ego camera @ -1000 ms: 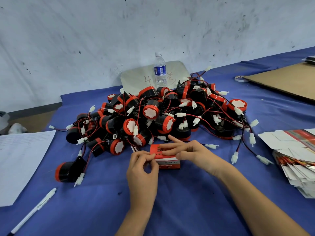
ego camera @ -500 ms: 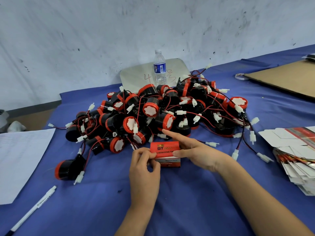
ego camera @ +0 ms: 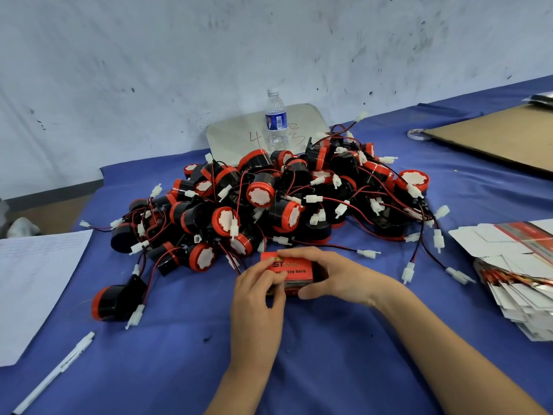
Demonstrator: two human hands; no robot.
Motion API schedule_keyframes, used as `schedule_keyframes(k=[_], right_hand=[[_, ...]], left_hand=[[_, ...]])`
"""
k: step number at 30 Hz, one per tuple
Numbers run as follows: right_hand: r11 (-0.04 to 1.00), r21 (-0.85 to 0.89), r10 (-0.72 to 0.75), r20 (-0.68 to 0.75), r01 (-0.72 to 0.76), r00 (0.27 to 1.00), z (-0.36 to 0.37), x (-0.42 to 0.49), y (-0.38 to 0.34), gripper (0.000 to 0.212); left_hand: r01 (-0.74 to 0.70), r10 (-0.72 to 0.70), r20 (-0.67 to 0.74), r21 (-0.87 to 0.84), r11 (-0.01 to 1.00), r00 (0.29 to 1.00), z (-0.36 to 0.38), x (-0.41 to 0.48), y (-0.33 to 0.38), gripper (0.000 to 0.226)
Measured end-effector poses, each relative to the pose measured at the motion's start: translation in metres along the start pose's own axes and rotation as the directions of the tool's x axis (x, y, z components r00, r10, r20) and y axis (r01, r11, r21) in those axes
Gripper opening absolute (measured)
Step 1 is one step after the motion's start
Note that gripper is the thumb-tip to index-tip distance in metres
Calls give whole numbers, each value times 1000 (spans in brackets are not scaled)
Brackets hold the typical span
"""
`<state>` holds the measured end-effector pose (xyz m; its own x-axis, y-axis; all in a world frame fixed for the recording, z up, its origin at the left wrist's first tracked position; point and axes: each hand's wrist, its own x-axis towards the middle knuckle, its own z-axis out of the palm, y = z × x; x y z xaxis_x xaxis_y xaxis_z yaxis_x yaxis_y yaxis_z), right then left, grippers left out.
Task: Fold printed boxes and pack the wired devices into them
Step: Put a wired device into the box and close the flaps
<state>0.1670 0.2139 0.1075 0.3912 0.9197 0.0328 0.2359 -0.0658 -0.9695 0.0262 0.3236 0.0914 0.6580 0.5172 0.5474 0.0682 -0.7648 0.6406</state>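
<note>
**Two hands hold a small red box**

A white pen [ego camera: 57, 372] lies at the near left of the blue tabletop [ego camera: 329, 369], next to a sheet of paper [ego camera: 33, 280]. Both hands meet in the middle. The left hand [ego camera: 257, 298] pinches the left end of the red box [ego camera: 294, 269] with bent fingers [ego camera: 270, 272]. The right hand [ego camera: 338, 277] wraps round the right side of the box, with fingers on top and the thumb in front. The box is low over the tabletop, just in front of a big pile of black and red wired devices [ego camera: 269, 199]. A stack of flat boxes [ego camera: 514, 265] lies on the right. Behind the pile stands a water bottle [ego camera: 276, 121], close to the wall.
</note>
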Motion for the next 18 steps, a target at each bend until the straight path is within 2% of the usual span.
schedule_keyframes(k=[2,4,6,8,10,11,14,16,18], right_hand=[[999,-13,-32,-85,31,996,4,0,-2,62],[997,23,-67,-191,72,979,8,-1,-6,50],[995,-20,-102,-277,100,956,9,-1,-7,37],[991,-49,-130,-328,121,936,8,-1,-7,25],[991,2,-126,-345,135,930,12,-3,-10,9],[988,-34,-154,-368,152,917,16,-3,-12,11],[908,-338,-382,-425,248,820,25,-5,-14,29],[832,-464,-513,-434,304,741,28,-6,-14,30],[787,-536,-570,-444,305,691,29,-7,-14,30]], left_hand=[[-9,9,30,-6,1000,1000,0,-1,-1,25],[-26,26,64,2,1000,998,0,-1,0,42],[-45,46,60,-8,999,997,-1,-1,2,56],[-42,44,75,-19,999,996,-2,0,4,63],[-7,10,75,-43,999,997,-2,0,5,63],[18,-14,57,-73,997,998,-2,0,5,60],[21,-17,24,-162,987,1000,-3,0,11,50],[8,-2,32,-193,981,999,-3,-1,14,45],[22,-10,57,-215,976,998,-3,-1,14,44]])
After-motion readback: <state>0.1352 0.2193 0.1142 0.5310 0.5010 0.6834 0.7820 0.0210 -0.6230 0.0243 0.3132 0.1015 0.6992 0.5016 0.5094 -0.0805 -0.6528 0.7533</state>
